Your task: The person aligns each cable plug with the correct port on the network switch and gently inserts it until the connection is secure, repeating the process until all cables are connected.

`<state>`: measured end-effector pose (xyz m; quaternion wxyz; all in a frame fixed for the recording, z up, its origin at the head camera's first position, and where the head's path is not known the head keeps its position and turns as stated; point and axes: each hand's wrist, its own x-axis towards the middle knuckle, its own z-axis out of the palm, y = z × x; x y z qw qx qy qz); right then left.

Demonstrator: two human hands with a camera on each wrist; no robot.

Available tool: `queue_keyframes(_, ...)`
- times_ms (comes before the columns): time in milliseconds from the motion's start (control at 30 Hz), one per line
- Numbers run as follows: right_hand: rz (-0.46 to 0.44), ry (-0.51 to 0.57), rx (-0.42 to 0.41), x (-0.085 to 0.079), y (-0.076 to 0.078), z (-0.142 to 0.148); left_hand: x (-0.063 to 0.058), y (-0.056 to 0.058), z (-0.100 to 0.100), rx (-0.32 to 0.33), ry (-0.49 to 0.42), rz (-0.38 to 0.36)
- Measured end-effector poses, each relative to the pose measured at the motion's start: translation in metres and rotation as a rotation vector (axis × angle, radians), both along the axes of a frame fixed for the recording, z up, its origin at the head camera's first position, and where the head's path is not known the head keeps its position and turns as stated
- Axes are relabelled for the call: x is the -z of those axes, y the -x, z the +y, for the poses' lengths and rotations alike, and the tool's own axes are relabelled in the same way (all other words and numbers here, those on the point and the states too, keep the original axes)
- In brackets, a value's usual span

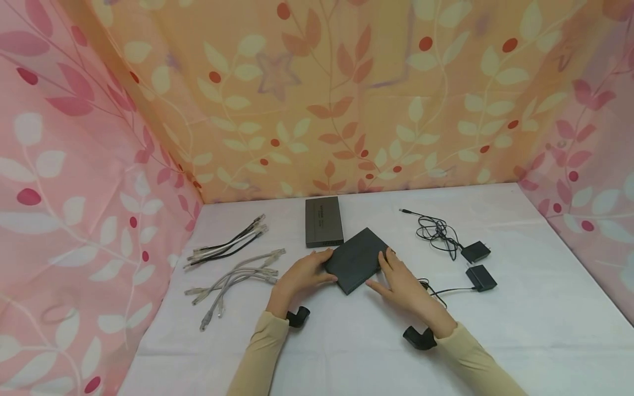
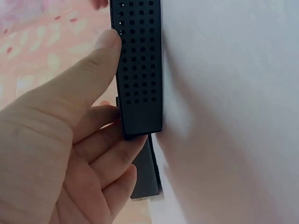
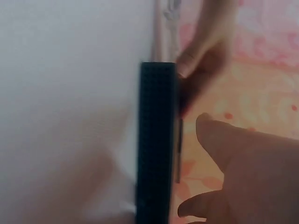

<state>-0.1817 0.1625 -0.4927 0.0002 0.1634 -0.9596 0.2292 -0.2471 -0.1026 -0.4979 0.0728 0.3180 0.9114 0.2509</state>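
A black network switch [image 1: 358, 259] sits turned askew near the middle of the white table. My left hand [image 1: 303, 275] grips its left corner. The left wrist view shows the thumb on one edge of the perforated side of the switch [image 2: 140, 56] and fingers of the left hand [image 2: 60, 126] curled at its end. At the right corner is my right hand [image 1: 405, 283], its fingers extended and spread. In the right wrist view, blurred, the thumb of that hand [image 3: 257, 163] stands apart from the switch [image 3: 156, 140].
Behind stands a grey network switch [image 1: 323, 223]. To the left lie black and white network cables [image 1: 228, 245] and grey network cables [image 1: 238, 278]. A power adapter [image 1: 475, 252] with a coiled cord and a second adapter [image 1: 481, 278] lie right. Patterned cloth [image 1: 346, 110] encloses the table.
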Motion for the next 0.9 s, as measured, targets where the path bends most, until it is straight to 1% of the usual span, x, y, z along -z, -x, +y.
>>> queue_keyframes(100, -0.019, -0.054, 0.008, 0.008, -0.003, -0.006, -0.003, -0.004, 0.004, -0.016, 0.019, 0.015)
queue_keyframes(200, -0.02, -0.083, 0.023, 0.013, -0.004, -0.009, -0.006, -0.01, 0.009, -0.042, 0.064, 0.038)
queue_keyframes(333, -0.01, -0.098, 0.033, 0.013, -0.005, -0.008, -0.009, -0.02, 0.017, -0.078, 0.154, 0.041)
queue_keyframes(467, -0.001, -0.104, 0.027, 0.011, -0.004, -0.006, -0.008, -0.03, 0.024, -0.107, 0.218, 0.046)
queue_keyframes(633, 0.012, -0.114, 0.015, 0.013, -0.003, -0.003, -0.002, -0.044, 0.031, -0.136, 0.251, 0.103)
queue_keyframes(700, 0.02, -0.116, 0.01, 0.015, -0.002, 0.0, 0.001, -0.049, 0.033, -0.135, 0.262, 0.14)
queue_keyframes(767, 0.036, -0.112, 0.004, 0.016, -0.002, 0.002, 0.003, -0.056, 0.035, -0.133, 0.264, 0.161)
queue_keyframes(900, 0.044, -0.105, 0.0, 0.016, -0.003, 0.008, 0.002, -0.069, 0.039, -0.126, 0.273, 0.185)
